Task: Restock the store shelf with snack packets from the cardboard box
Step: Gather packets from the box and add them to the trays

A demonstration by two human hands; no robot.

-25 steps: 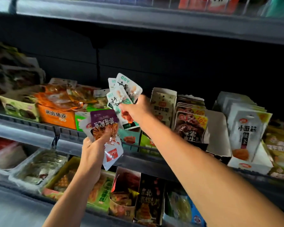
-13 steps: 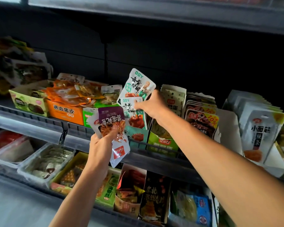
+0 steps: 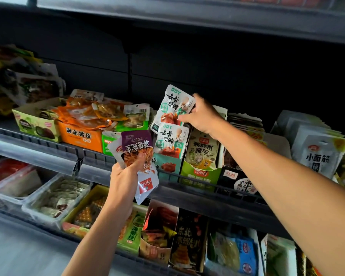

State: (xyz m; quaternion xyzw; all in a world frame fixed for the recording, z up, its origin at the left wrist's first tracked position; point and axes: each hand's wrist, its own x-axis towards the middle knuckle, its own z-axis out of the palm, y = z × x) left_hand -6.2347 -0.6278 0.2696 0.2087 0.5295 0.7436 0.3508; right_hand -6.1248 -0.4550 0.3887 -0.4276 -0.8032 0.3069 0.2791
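My right hand reaches to the middle shelf and pinches a white-and-teal snack packet held above its teal display box. A second packet of the same kind stands in that box just below. My left hand is lower and to the left, in front of the shelf rail, gripping a small fan of packets with a purple one on top and white ones behind. The cardboard supply box is out of view.
The middle shelf holds an orange box, a green box, a light green box and white pouches at right. Clear trays and upright boxes fill the lower shelf. Another shelf hangs overhead.
My right hand moved right along the shelf with the teal packets, and one of them now stands in the teal box. My left hand kept its fan of packets.
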